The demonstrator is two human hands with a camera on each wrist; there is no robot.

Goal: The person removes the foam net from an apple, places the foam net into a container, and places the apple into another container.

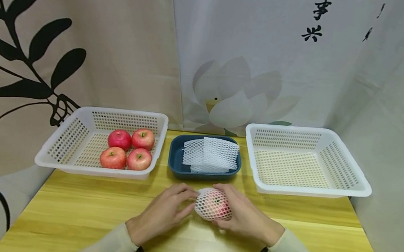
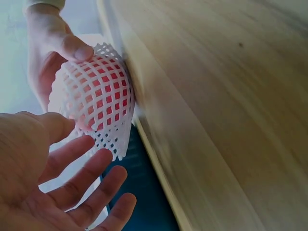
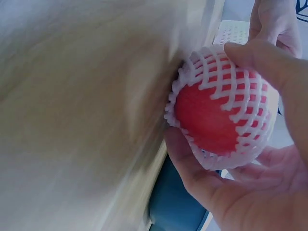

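Note:
A red apple (image 1: 217, 203) sits in a white foam net sleeve (image 3: 226, 77) near the middle of the table. My right hand (image 1: 247, 216) grips the sleeved apple from its right side, fingers and thumb curled round it. Through the sleeve's open end in the right wrist view, bare red skin shows. On the other side, my left hand (image 1: 165, 209) is held beside the sleeve's left end. Its fingers (image 2: 82, 185) are spread and loosely bent in the left wrist view, with nothing gripped; whether the fingertips touch the net I cannot tell.
At the back left, a white perforated basket (image 1: 60, 165) holds several bare apples (image 1: 139, 159). A dark blue tray (image 1: 175, 161) with flat white foam nets (image 1: 217, 154) stands behind my hands. Another white basket (image 1: 313, 192) stands back right. Cloth curtains (image 1: 120, 45) hang behind the wooden table (image 1: 90, 201).

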